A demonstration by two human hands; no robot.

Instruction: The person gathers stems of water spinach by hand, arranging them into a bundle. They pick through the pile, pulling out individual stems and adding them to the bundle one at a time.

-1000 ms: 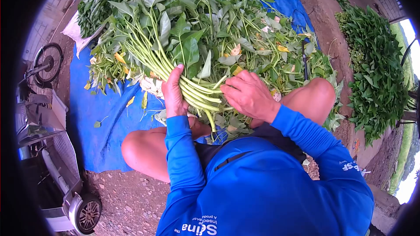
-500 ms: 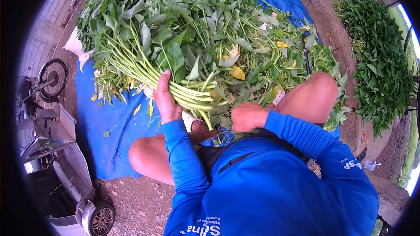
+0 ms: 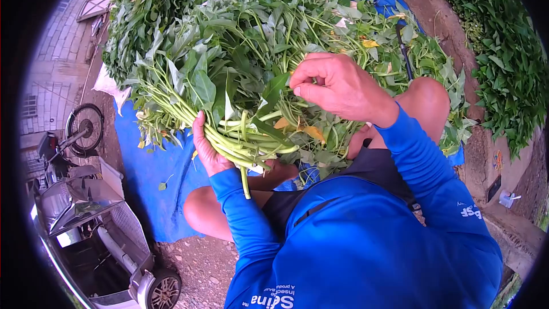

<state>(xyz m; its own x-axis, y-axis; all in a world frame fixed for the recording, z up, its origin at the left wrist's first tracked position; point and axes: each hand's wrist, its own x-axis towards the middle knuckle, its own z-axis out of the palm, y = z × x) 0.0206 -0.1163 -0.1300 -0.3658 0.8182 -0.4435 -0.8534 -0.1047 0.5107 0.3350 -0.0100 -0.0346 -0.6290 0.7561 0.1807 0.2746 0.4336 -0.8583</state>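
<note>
My left hand (image 3: 210,147) is wrapped round a thick bunch of water spinach (image 3: 226,137), thumb on top. The pale green stem ends point right, toward my lap, and the leaves fan out up and to the left. One stem sticks down below the others. Over the right side of the bunch is my right hand (image 3: 334,86), its fingers curled in a pinch. A broad green leaf (image 3: 274,92) stands right at those fingertips; I cannot tell what is between them. Beyond both hands spreads a big heap of loose water spinach (image 3: 246,34) with some yellowed leaves.
A blue tarp (image 3: 151,166) lies under the heap and my crossed legs. To the left stand a motorbike wheel (image 3: 86,129) and a metal sidecar (image 3: 97,234). More leafy greens (image 3: 503,51) are piled at right. A black tube-like handle (image 3: 404,51) pokes out of the heap.
My right hand has risen from beside my lap to above the bunch's right side, its fist loosened into a pinch. The bunch stays in my left hand. The view has shifted slightly.
</note>
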